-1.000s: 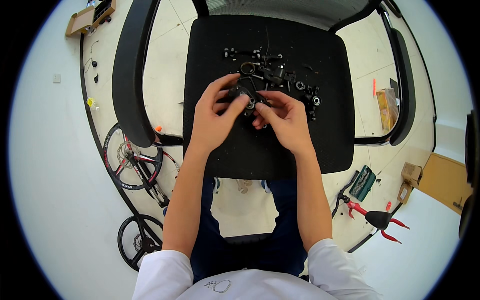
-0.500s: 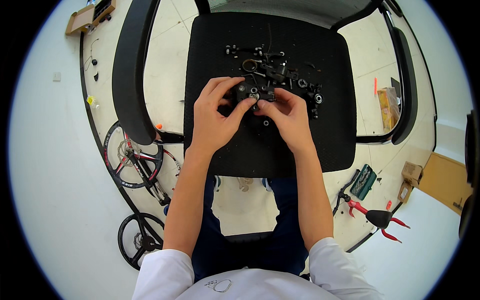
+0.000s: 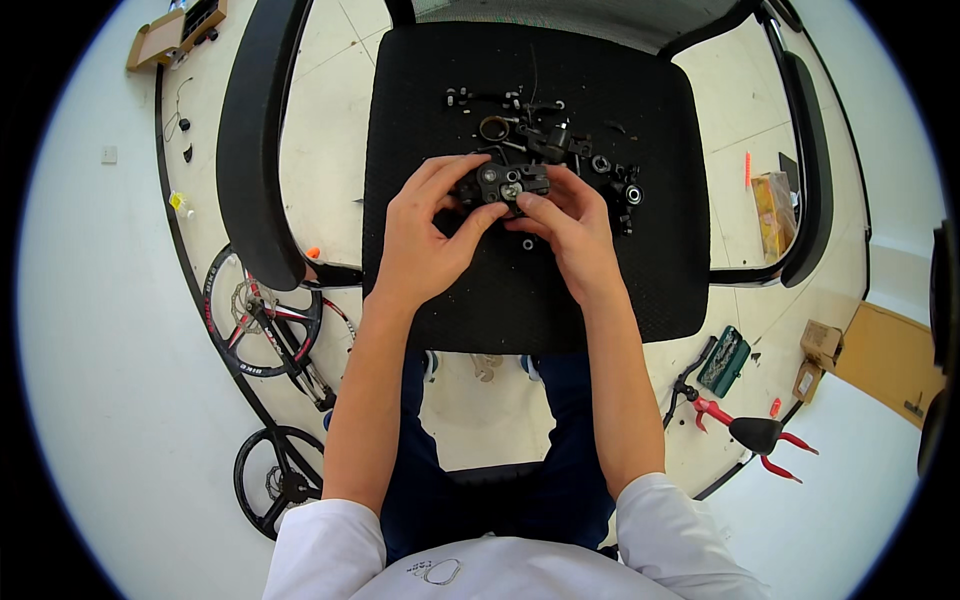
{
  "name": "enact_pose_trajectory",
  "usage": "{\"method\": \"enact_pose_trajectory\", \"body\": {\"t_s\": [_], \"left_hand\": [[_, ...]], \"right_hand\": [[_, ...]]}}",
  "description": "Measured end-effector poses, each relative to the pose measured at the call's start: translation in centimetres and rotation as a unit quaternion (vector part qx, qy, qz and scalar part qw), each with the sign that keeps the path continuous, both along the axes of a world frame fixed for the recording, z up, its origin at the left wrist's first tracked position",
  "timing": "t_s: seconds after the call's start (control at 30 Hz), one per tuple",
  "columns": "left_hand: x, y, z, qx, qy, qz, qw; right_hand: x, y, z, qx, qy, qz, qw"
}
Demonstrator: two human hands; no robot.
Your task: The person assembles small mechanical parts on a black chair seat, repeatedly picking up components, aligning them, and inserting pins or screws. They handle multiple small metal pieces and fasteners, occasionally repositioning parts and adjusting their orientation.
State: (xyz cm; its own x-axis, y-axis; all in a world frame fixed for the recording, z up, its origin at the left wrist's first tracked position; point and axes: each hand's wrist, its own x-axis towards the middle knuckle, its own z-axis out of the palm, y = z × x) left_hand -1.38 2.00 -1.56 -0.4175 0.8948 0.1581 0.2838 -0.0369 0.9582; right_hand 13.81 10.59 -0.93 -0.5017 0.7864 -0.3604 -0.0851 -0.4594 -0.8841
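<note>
Between both hands is a black bicycle brake caliper (image 3: pixel 502 176) with silver bolts, held just above the black chair seat (image 3: pixel 480 312). My left hand (image 3: pixel 428 230) grips its left end, fingers along the far side and thumb at the near edge. At its right end, my right hand (image 3: pixel 572 238) pinches it with the thumb on the near face. Beyond the hands, loose dark metal parts (image 3: pixel 552 142), a brass-coloured ring (image 3: pixel 494 128) and small black fittings (image 3: pixel 628 190) lie on the seat. One small nut (image 3: pixel 529 244) rests nearer to me. My fingers hide the caliper's underside.
Chair armrests (image 3: pixel 250 150) flank the seat. On the floor at left are spoked wheels (image 3: pixel 290 487) with disc rotors. To the right lie a green toolbox (image 3: pixel 724 362), a red fork-like frame with a black saddle (image 3: pixel 756 435) and cardboard boxes (image 3: pixel 822 343).
The caliper is tipped slightly, with more of its bolted face showing. My right thumb has shifted a little on it. Both hands keep their hold.
</note>
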Motion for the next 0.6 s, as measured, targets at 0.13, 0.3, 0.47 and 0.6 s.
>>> {"method": "enact_pose_trajectory", "body": {"t_s": [0.13,0.3,0.47,0.6], "left_hand": [[0.23,0.11,0.08,0.013,0.026,-0.009,1.000],[0.38,0.04,0.19,0.014,0.042,-0.014,0.999],[0.56,0.13,0.23,0.013,0.031,-0.012,0.999],[0.59,0.14,0.18,0.012,0.031,-0.004,0.999]], "right_hand": [[0.19,0.17,-0.39,0.013,-0.023,0.007,1.000],[0.19,0.20,-0.41,0.005,-0.030,-0.004,1.000],[0.31,0.27,-0.74,0.007,-0.028,-0.008,1.000],[0.29,0.16,-0.75,0.009,-0.029,-0.009,0.999]]}}
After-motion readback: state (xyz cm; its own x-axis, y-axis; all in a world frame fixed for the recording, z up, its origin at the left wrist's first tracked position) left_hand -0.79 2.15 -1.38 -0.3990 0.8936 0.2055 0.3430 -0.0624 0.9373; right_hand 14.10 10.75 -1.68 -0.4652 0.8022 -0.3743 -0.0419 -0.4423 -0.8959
